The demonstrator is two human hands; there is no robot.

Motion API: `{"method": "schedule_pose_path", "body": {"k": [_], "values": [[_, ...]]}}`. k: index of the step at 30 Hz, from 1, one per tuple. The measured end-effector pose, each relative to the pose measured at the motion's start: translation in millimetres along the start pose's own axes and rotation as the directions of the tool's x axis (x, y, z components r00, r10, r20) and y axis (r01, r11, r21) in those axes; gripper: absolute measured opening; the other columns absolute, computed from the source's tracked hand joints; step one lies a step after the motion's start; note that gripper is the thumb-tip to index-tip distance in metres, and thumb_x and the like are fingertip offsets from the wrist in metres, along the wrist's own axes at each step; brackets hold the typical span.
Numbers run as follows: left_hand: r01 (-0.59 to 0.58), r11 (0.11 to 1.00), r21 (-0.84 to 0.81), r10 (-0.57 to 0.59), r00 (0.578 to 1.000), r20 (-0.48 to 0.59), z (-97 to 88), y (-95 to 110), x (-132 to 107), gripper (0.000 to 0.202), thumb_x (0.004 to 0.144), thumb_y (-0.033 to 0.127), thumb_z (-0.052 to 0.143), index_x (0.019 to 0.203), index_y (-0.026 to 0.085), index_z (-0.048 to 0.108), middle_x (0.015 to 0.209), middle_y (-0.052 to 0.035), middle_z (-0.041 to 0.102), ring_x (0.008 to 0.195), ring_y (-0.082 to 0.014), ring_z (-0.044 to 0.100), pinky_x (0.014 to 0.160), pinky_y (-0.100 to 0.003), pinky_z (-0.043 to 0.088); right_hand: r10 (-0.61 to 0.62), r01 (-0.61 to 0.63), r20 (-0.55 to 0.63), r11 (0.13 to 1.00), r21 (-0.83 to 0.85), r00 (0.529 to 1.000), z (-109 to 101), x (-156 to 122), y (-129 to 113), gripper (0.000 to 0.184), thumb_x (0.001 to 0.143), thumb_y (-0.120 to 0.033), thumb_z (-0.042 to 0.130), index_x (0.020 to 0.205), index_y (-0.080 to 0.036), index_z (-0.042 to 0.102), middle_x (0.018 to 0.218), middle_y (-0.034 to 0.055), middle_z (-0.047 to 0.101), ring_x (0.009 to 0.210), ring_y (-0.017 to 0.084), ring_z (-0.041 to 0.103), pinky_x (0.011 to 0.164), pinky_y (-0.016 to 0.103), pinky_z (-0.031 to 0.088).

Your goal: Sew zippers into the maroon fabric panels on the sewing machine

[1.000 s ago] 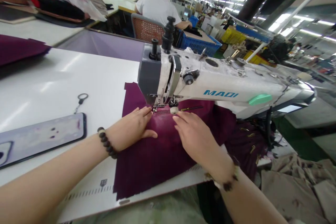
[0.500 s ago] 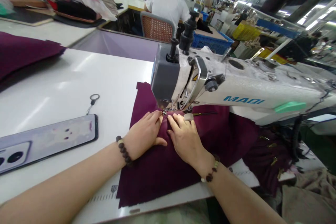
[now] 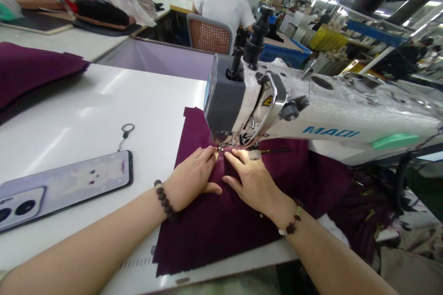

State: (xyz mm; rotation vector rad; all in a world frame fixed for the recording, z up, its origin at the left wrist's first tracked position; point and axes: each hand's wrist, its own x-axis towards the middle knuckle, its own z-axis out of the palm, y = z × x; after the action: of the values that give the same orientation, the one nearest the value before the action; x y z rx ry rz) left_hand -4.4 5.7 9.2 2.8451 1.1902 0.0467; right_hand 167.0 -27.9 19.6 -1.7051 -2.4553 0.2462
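Maroon fabric (image 3: 221, 235) lies flat under the needle area of a white sewing machine (image 3: 332, 115) marked MAQI. My left hand (image 3: 195, 173) rests on the cloth, fingertips at the left of the presser foot (image 3: 221, 147), thumb stretched out. On the right, my right hand (image 3: 254, 182) presses the cloth with spread fingers just in front of the foot; a pale band circles one finger. A zipper (image 3: 277, 150) with dark gold teeth runs rightward from the foot along the cloth. Neither hand grips the fabric; both lie on top of it.
A phone (image 3: 76, 179) with a ring strap lies left on the white table (image 3: 104, 97). More maroon cloth (image 3: 38, 73) is at the far left, and zippered maroon pieces (image 3: 363, 207) hang at the right. A person in a white shirt (image 3: 223, 7) sits beyond the machine.
The view has shifted slightly, so the machine appears farther right. My right hand has moved a little to the right on the cloth; my left hand stays nearly in place.
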Motion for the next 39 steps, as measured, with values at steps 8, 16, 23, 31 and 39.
{"method": "schedule_pose_path", "body": {"k": [8,16,23,31,39], "values": [[-0.018,0.998,-0.053,0.017,1.000,-0.011,3.8,-1,-3,0.076,0.067,0.054,0.064,0.121,0.004,0.046,0.126,-0.0209,0.048,0.122,-0.0292,0.040,0.103,-0.042,0.031,0.044,-0.045,-0.080,0.999,-0.008,0.996,18,-1,-1,0.041,0.088,-0.032,0.045,0.127,-0.020,0.046,0.122,0.0108,0.052,0.117,0.026,0.040,0.101,0.052,0.028],[-0.010,0.996,-0.093,0.016,0.998,0.069,-2.3,-2,1,0.078,0.066,0.053,0.066,0.123,0.004,0.045,0.131,-0.0211,0.044,0.125,-0.0285,0.037,0.105,-0.044,0.028,0.018,-0.018,-0.079,1.000,-0.002,0.997,22,-2,4,0.041,0.088,-0.034,0.044,0.127,-0.019,0.046,0.123,0.0107,0.052,0.118,0.027,0.040,0.100,0.052,0.030],[-0.006,0.992,-0.124,0.012,0.999,0.047,0.6,-4,-2,0.077,0.066,0.053,0.066,0.122,0.004,0.045,0.131,-0.0200,0.045,0.126,-0.0275,0.036,0.106,-0.043,0.027,0.014,-0.014,-0.092,1.000,-0.001,0.996,23,-2,4,0.040,0.088,-0.033,0.044,0.126,-0.019,0.048,0.124,0.0098,0.051,0.117,0.027,0.041,0.099,0.051,0.031],[-0.009,0.993,-0.116,0.012,1.000,0.027,4.0,-6,-2,0.078,0.066,0.055,0.065,0.120,0.001,0.047,0.129,-0.0210,0.047,0.124,-0.0283,0.039,0.105,-0.044,0.028,0.016,-0.017,-0.112,1.000,-0.007,0.994,24,-2,2,0.040,0.088,-0.033,0.044,0.126,-0.019,0.047,0.125,0.0098,0.050,0.116,0.027,0.042,0.100,0.053,0.028],[-0.016,0.997,-0.080,0.016,1.000,0.005,5.3,-8,-1,0.076,0.067,0.056,0.063,0.117,0.000,0.049,0.127,-0.0219,0.048,0.123,-0.0283,0.040,0.105,-0.043,0.030,0.012,-0.012,-0.092,1.000,0.004,0.996,23,1,3,0.042,0.089,-0.035,0.043,0.128,-0.019,0.045,0.126,0.0090,0.050,0.119,0.027,0.039,0.102,0.052,0.026]]}}
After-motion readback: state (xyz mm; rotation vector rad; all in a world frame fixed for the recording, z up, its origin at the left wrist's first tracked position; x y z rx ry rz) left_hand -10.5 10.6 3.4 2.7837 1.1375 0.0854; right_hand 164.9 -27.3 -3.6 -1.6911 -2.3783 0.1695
